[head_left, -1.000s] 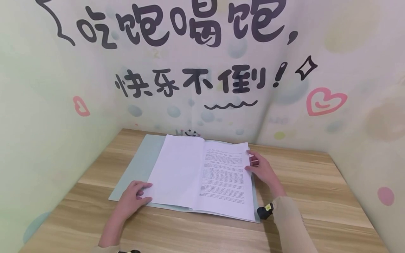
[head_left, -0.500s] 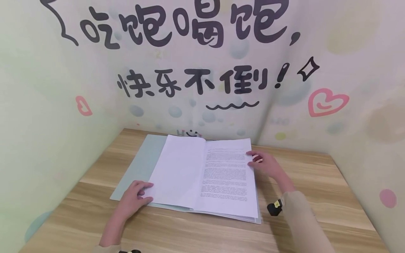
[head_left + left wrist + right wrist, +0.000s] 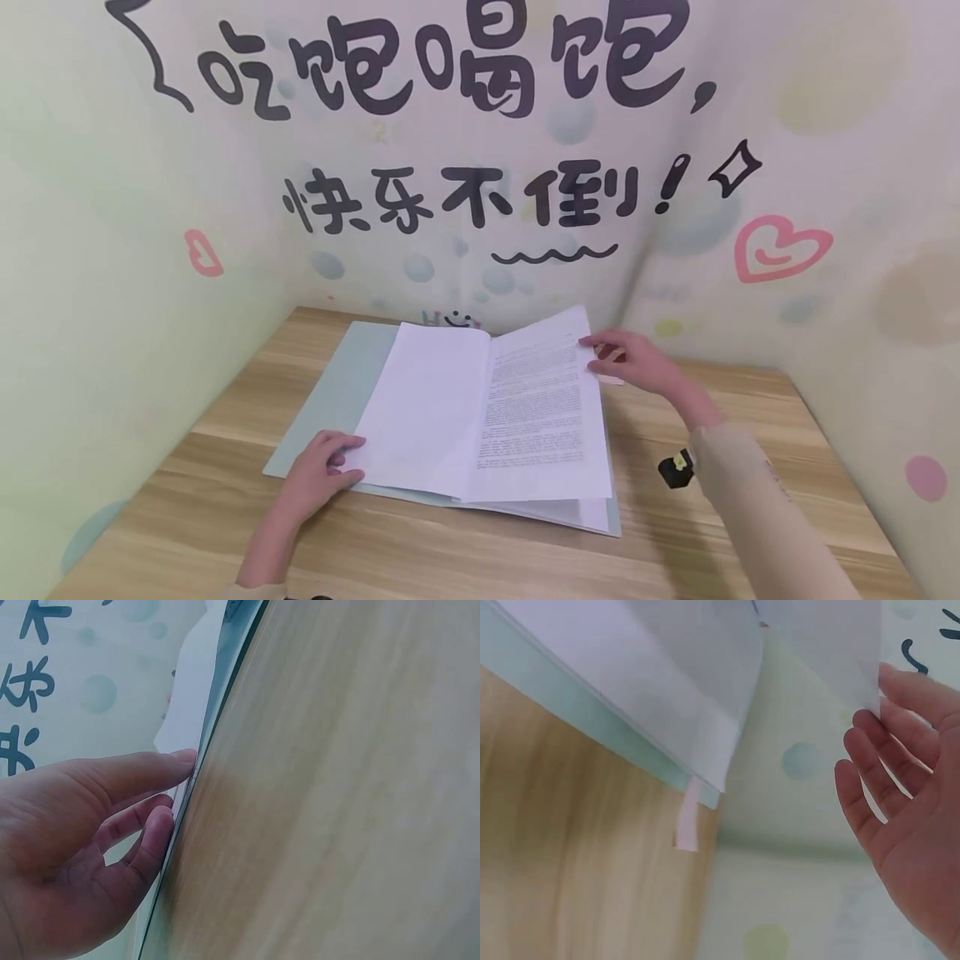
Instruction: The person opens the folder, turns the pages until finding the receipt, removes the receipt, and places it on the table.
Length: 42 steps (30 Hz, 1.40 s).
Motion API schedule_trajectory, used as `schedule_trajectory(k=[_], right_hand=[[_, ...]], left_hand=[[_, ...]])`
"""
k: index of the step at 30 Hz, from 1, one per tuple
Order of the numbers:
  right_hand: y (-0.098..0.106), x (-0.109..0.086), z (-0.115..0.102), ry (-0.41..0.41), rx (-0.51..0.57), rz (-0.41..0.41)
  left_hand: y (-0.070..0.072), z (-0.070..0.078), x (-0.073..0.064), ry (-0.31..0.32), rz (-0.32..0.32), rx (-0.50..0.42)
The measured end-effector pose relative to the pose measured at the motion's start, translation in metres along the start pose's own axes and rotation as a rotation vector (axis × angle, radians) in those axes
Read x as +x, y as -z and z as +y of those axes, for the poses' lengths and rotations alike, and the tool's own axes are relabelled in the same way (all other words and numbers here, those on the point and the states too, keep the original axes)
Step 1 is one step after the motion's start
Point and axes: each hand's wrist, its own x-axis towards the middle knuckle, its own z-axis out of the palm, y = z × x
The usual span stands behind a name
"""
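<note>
A pale blue-green folder (image 3: 333, 400) lies spread on the table with white pages inside. Blank paper (image 3: 420, 408) faces up on its left half. On the right half a printed page (image 3: 536, 408) stands partly lifted off the stack. My right hand (image 3: 645, 364) pinches that page's right edge near the top corner; the right wrist view shows the raised sheet (image 3: 832, 652) between thumb and forefinger. Thumb and fingers of my left hand (image 3: 318, 473) rest at the lower left of the blank paper, by the folder's front edge. A pink strip (image 3: 688, 821) sticks out from the pages.
The wooden table (image 3: 450, 558) extends in front of the folder and to both sides. A patterned wall (image 3: 465, 283) with black lettering stands close behind the table's back edge. Side walls (image 3: 112, 333) rise at left and right.
My right hand has moved up and slightly right, lifting the printed page's corner, and sheets beneath now show along the bottom. The left hand stays in place on the paper.
</note>
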Motion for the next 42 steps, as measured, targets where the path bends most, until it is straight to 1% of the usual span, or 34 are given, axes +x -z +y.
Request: schedule_trajectory(k=[4,7,11,15,20,24,30,34,36,42], right_hand=[[0.011,0.009,-0.018,0.068,-0.038,-0.009],[0.015,0.018,-0.028,0.09,-0.055,-0.011],[0.015,0.03,-0.039,0.126,-0.058,-0.013],[0.011,0.043,-0.055,0.165,-0.054,-0.008],[0.003,0.058,-0.078,0.184,-0.047,0.021],[-0.004,0.071,-0.093,0.208,-0.04,0.034],[-0.018,0.087,-0.111,0.267,-0.026,0.048],[-0.029,0.099,-0.119,0.267,-0.018,0.048],[-0.035,0.104,-0.124,0.261,-0.008,0.049],[-0.055,0.119,-0.135,0.25,0.03,0.074]], left_hand=[[0.0,-0.001,0.001,-0.01,0.006,-0.001],[0.0,-0.001,0.001,-0.01,0.005,0.001],[-0.001,-0.001,0.0,0.0,0.005,-0.001],[0.0,-0.003,-0.001,-0.001,0.01,-0.013],[0.001,-0.005,-0.001,-0.005,0.018,-0.037],[0.004,-0.006,-0.001,-0.025,0.03,-0.026],[0.007,-0.007,0.001,-0.085,0.029,0.021],[0.009,-0.009,0.004,-0.124,0.03,0.05],[0.01,-0.011,0.005,-0.128,0.03,0.058],[0.011,-0.015,0.005,-0.093,0.027,0.036]])
